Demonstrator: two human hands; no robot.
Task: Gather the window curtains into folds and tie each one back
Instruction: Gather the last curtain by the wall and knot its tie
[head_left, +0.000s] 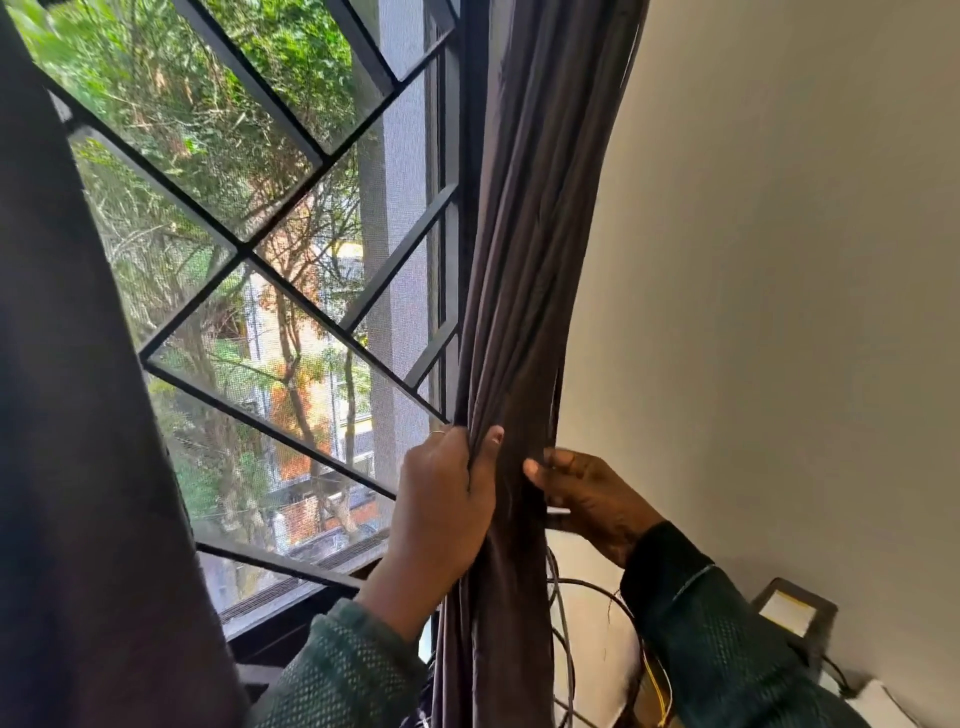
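No lettering, label, brand, number or sign can be read anywhere in this view. The dark grey pleated fabric curtain carries no tag or print, and the plain cream wall is unmarked. The small dark-framed box with a pale face low on the wall shows no legible writing; its face is too blurred to tell.

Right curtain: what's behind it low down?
Behind the gathered curtain, grey cables loop out against the wall. Where they lead is hidden by fabric and the right hand.
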